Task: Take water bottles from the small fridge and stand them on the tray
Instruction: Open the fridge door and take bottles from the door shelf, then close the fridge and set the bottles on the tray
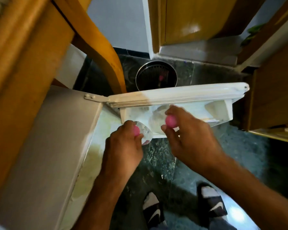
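Note:
The small white fridge [45, 146] is seen from above, its door [181, 95] swung open to the right. My left hand [123, 146] grips a clear water bottle [145, 134] by its pink cap, just in front of the door shelf. My right hand [189, 138] holds a second clear bottle [156, 120] at its pink cap [170, 121]; that bottle still sits in the door shelf [214, 112]. No tray is in view.
A round metal bin [156, 75] stands on the dark marble floor [156, 163] behind the door. A wooden chair [93, 39] rises at the left, wooden cabinets [198, 19] at the back and right. My feet in black slippers [211, 201] are below.

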The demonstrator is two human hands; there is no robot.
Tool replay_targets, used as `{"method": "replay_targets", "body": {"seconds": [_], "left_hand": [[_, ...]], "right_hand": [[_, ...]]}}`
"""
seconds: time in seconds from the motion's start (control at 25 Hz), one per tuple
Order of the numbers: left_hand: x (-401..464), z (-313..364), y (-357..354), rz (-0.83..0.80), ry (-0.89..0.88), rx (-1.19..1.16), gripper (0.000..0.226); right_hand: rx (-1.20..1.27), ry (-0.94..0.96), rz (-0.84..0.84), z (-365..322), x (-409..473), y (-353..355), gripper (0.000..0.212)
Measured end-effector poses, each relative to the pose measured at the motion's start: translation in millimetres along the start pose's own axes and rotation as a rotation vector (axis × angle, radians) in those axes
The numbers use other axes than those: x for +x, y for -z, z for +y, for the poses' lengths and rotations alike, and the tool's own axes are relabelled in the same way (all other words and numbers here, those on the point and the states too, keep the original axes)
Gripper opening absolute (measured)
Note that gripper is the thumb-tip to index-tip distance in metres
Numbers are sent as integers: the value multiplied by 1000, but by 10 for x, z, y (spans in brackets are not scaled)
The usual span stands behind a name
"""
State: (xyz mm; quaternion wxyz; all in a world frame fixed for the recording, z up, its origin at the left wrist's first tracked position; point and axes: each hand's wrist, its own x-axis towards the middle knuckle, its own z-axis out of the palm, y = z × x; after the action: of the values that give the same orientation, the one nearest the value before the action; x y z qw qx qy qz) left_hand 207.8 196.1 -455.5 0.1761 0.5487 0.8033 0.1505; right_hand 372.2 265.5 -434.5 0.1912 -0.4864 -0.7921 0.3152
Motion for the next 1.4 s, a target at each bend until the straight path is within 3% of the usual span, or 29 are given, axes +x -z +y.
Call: {"method": "replay_targets", "body": {"seconds": [0.12, 0.2, 0.44, 0.56, 0.72, 0.88, 1.04, 1.16, 1.4], "left_hand": [[-84, 270, 425, 95, 144, -22, 32], [-119, 451, 515, 121, 268, -7, 36], [-399, 650, 290, 142, 565, -33, 33], [-621, 619, 210, 154, 625, -56, 33], [-919, 615, 250, 145, 717, -74, 28], [-1213, 592, 424, 167, 770, -82, 24], [-1430, 533, 718, 241, 823, -44, 23], [-1487, 434, 908, 254, 856, -26, 29], [-1645, 211, 1098, 330, 900, 54, 27]], "right_hand": [[-144, 224, 123, -154, 340, 578, 32], [-400, 390, 57, -67, 775, 763, 39], [-953, 614, -638, 740, 1754, 388, 64], [-937, 571, -823, 1039, 1820, 190, 74], [-821, 550, -866, 1279, 1373, -33, 95], [-700, 475, -918, 1076, 662, -343, 88], [-621, 579, -938, 753, 188, -687, 126], [-588, 504, -993, 434, -19, -934, 123], [-558, 547, -970, -297, -103, -1494, 99]]}}
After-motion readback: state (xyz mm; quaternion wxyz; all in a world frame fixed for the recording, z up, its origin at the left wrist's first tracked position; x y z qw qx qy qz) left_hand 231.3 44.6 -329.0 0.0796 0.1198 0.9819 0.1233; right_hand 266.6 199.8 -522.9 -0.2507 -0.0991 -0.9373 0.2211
